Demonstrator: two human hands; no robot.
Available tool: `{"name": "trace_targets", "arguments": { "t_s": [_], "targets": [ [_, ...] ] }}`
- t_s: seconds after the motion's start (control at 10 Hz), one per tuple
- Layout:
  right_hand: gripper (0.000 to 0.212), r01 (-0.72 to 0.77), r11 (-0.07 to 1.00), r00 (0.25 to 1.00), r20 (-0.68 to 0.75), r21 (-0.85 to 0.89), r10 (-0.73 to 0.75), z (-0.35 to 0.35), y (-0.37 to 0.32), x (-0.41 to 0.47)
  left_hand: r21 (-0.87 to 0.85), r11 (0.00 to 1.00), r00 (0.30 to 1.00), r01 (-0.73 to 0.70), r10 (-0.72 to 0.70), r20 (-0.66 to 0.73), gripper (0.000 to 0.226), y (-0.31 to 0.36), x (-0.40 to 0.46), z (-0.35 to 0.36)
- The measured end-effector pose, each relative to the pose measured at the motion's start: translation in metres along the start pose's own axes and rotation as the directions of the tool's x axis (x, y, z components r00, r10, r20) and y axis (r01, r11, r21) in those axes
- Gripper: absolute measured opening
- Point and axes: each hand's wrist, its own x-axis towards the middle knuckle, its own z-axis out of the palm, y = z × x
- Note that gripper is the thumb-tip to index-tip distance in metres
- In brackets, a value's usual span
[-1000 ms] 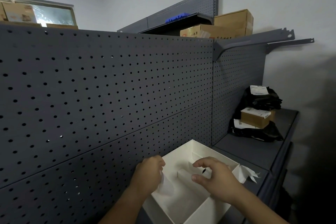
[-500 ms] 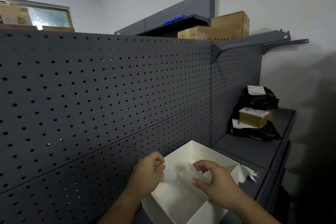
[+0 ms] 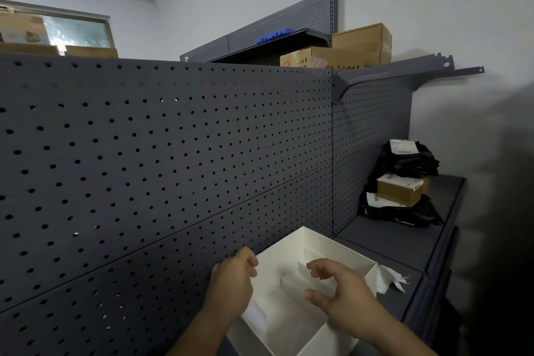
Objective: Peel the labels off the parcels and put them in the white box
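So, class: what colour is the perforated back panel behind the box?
Dark grey pegboard, seen in the head view.

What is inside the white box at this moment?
Inside the white box stand white cardboard dividers, and a white sheet lies below the left hand. The right hand hovers above, covering part of the floor.

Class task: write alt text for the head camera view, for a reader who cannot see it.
Two hands, left hand and right hand, hover over an open white box on a dark shelf against a pegboard. Labelled parcels are stacked farther right.
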Motion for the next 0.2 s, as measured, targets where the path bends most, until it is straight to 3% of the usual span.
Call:
{"name": "trace_targets", "arguments": {
  "t_s": [0.1,0.2],
  "targets": [
    [0.038,-0.010,1.000,1.000,-0.004,0.013,0.010,0.0028,0.0044,-0.0019,0.022,0.999,0.998,-0.047,0.047,-0.036,0.039,0.0029,-0.0052,0.0020],
    [0.034,-0.004,0.999,1.000,-0.010,0.050,0.005,0.0049,0.0086,-0.0009,-0.062,0.998,0.999,-0.003,0.000,-0.054,0.030,0.0060,-0.0050,-0.0002]
  ]
}}
